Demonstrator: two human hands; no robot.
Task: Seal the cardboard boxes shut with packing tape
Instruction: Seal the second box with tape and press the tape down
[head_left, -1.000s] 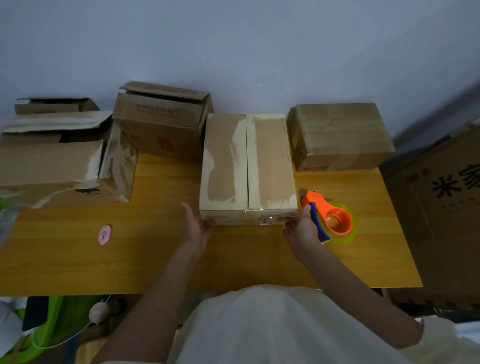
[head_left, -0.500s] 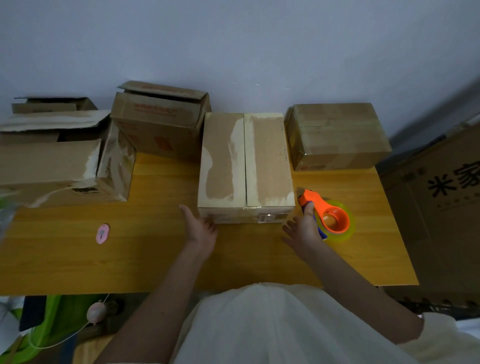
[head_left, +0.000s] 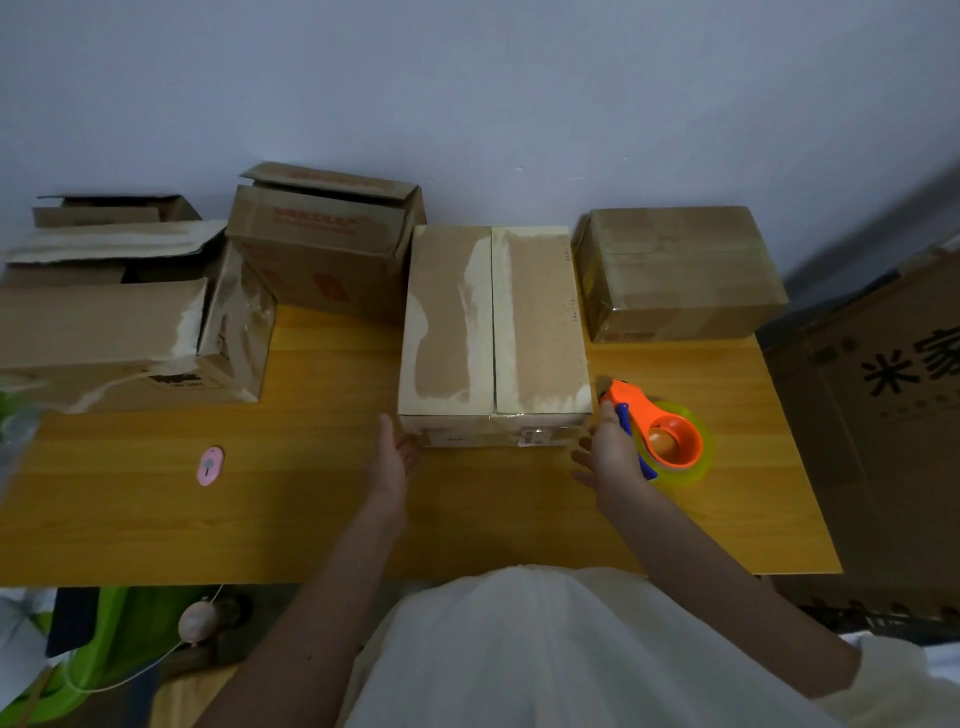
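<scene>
From the head view, I'm steadying the middle box (head_left: 493, 332), seam running away from me; my left hand (head_left: 392, 457) is touching its near corner, fingers straight; my right hand (head_left: 610, 452), fingers spread, is reaching for the tape dispenser (head_left: 660, 436) just right.

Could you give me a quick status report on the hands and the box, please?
Left hand open at centre box front corner. Right hand open beside tape dispenser, not gripping. Flaps closed, seam untaped. Nothing obstructing.
</scene>
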